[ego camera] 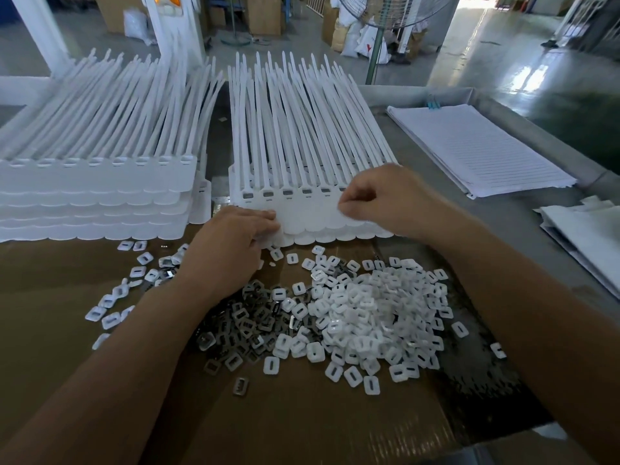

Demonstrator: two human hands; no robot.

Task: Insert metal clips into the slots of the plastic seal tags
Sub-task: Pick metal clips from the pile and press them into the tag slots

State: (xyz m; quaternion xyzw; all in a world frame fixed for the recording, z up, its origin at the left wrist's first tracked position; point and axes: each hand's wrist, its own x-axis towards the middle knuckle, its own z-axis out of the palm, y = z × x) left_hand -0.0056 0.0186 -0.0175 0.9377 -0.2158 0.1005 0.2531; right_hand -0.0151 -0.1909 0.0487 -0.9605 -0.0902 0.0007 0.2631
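1. The right hand [385, 199] sits over the right part of the middle tag stack [302, 129]. Its fingers are curled narrow, with thumb and forefinger tips pressed together at the row of slots [287, 193]. Whether a clip lies between them cannot be told.
2. The left hand [231, 239] holds the near left corner of the same stack, its fingers curled over the scalloped near edge.
3. The slots left of the right hand's pinch show grey insets.
4. The stack's near edge meets the cardboard sheet [302, 414].
5. Between the forearms lie the metal clips [248, 323] on the left and a heap of white plastic caps [369, 313] on the right. The two piles touch and mingle where they meet.
6. A few loose caps [110, 297] are scattered left of the left forearm.
7. Nearer than both piles, the cardboard is bare out to its near edge.
8. To the left stands a second tag stack [100, 182], several layers high. A narrow dark gap separates it from the middle one.
9. To the right, a bare strip of grey table [503, 216] runs between the middle stack and a lined paper pile [479, 149], which lies near the table's raised far rim.
10. Folded white sheets [587, 236] lie at the right edge.
11. Beyond the table, a fan stand [375, 45] rises from the open floor.
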